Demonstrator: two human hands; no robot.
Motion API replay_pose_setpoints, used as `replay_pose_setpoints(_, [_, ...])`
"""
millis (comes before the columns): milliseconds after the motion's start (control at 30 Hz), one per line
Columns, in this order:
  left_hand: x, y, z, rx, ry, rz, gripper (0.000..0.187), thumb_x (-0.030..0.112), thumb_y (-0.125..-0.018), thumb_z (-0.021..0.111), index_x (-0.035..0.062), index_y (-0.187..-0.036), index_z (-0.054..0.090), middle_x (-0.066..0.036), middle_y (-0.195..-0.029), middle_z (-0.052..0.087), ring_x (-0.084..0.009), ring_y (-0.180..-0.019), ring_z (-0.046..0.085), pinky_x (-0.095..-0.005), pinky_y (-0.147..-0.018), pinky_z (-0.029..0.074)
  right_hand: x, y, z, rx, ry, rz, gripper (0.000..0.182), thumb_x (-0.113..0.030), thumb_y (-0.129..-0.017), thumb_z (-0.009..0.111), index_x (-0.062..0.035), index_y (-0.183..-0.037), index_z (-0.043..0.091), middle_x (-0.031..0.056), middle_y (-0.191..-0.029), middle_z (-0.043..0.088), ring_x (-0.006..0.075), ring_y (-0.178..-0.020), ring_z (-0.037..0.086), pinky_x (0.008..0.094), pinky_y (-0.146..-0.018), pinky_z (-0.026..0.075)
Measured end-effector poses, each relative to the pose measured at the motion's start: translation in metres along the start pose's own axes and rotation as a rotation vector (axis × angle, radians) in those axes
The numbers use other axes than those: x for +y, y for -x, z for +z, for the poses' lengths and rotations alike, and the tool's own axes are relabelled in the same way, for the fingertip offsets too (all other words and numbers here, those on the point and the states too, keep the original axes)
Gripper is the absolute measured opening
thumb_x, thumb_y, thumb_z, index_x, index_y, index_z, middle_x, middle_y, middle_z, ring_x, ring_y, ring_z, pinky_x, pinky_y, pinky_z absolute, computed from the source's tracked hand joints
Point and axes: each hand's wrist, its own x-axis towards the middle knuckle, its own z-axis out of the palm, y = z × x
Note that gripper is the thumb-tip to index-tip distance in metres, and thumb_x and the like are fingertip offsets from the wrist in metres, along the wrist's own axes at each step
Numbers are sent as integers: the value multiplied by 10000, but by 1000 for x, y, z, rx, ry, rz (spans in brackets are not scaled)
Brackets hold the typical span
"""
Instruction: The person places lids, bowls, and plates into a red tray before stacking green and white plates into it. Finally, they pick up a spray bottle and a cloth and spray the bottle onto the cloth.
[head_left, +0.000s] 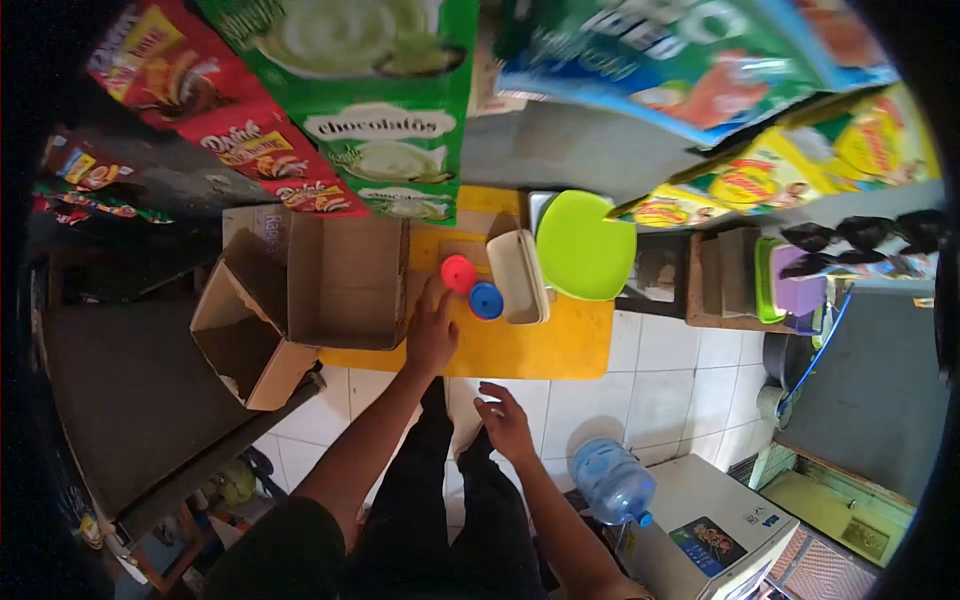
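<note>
My left hand (433,330) reaches over the yellow table (570,345), its fingers apart and nothing in them. Just beyond its fingertips is a round red lid or container (458,273). A round blue one (486,300) lies to the right of the red one. Next to them stands a long cream container (517,278), with a green square plate or tray (586,245) at its right. My right hand (504,420) hangs in front of the table edge, above the floor, with its fingers apart and holding nothing.
An open cardboard box (346,285) and a second box (240,335) stand at the left. Sachet strips (385,125) hang overhead. A blue water jug (612,480) is beside a white appliance (690,480) at lower right. Stacked containers (765,280) sit at right.
</note>
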Motion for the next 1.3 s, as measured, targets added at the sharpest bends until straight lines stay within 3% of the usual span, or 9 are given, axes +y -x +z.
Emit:
replay_pose_setpoints(233, [-60,-51,70,-56,-557,174,568,186,-824,612,81,-1361,458,-148,-1450,367,-356,-1317,369,-464,-1079,327,10,-22,-12,-7,115,70,395,-215,-887,671,-70,-1235,553,119,-1154,628,193,-900,659,322,-756,511])
replay_pose_setpoints(367, [-42,-33,44,-210,-480,106,524,205,-830,631,64,-1321,512,-134,-1434,384,-336,-1295,390,-442,-1034,379,-5,-29,-22,10,95,96,370,-185,-907,643,-56,-1239,540,110,-1147,620,170,-890,631,293,-788,512])
replay_pose_setpoints(467, [-33,-8,29,-3,-245,97,458,212,-803,689,31,-1208,577,-131,-1295,519,-343,-1176,504,-425,-939,454,-13,-35,-23,5,78,64,370,-191,-909,640,-51,-1237,541,105,-1147,619,172,-929,627,283,-787,510])
replay_pose_setpoints(533, [-27,5,21,-1,354,-97,349,214,-788,743,16,-1039,604,-108,-1036,633,-260,-1013,602,-365,-837,490,-10,-43,-19,4,54,21,373,-206,-915,631,-50,-1241,538,102,-1147,618,175,-959,623,285,-794,508])
replay_pose_setpoints(633, [-15,34,22,30,1042,-392,284,223,-813,758,43,-839,539,-43,-813,606,-153,-830,595,-297,-787,472,-2,-55,-10,10,-94,75,387,-247,-925,617,-57,-1251,533,94,-1145,617,183,-1006,616,297,-814,506])
replay_pose_setpoints(733, [-1,47,3,-122,1223,-405,325,218,-841,743,69,-776,462,-8,-785,543,-79,-804,526,-254,-741,449,-18,-69,-1,23,-347,291,399,-297,-946,588,-66,-1266,524,81,-1134,615,186,-1039,608,328,-842,512])
replay_pose_setpoints(900, [-3,47,7,-114,1167,-418,296,217,-854,723,46,-868,482,-53,-884,572,-128,-838,559,-290,-753,468,-31,-76,5,-49,-577,374,353,-287,-958,575,-26,-1195,559,83,-1075,632,184,-1017,623,348,-874,531])
replay_pose_setpoints(1067, [-2,33,-5,-157,857,-287,366,243,-879,672,100,-1195,553,-134,-1228,589,-267,-1125,570,-395,-874,488,-28,-79,0,-54,-577,371,325,-270,-927,625,-19,-1130,593,83,-1052,644,190,-992,637,358,-868,539])
replay_pose_setpoints(1300, [0,31,0,-195,1041,-265,268,209,-907,638,67,-1120,558,-124,-1291,557,-269,-1175,553,-401,-927,475,-28,-72,-17,-56,-657,356,242,-196,-883,684,-8,-1033,653,70,-987,665,169,-957,642,344,-841,553])
